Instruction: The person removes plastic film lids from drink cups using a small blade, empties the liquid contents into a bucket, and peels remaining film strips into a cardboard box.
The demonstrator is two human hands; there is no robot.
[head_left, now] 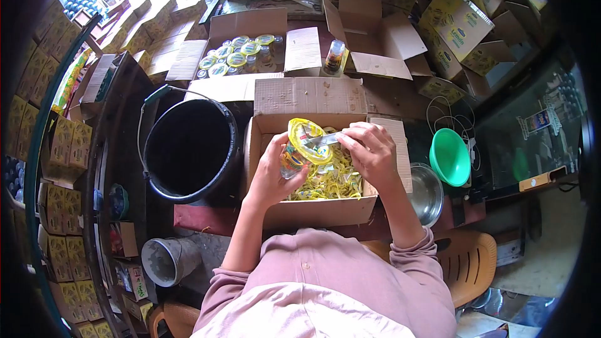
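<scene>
My left hand (268, 172) is closed around a clear plastic cup (290, 163), tilted toward the right. A yellow printed film lid (305, 136) covers the cup's top, its edge flaring past the rim. In my right hand (374, 150) is a knife (322, 140), its flat metal blade pointing left and lying against the film lid. Fingers hide the handle end. Both hands are above an open cardboard box (313, 214) that holds a heap of thin yellow plastic strips (338, 178).
Left of the box stands a large black bucket (234, 144). On the right are a green bowl (449, 156) and a steel bowl (432, 197). Behind are a carton of lidded cups (247, 22), a bottle (335, 57) and an open carton (382, 66). A grey bucket (181, 260) sits lower left.
</scene>
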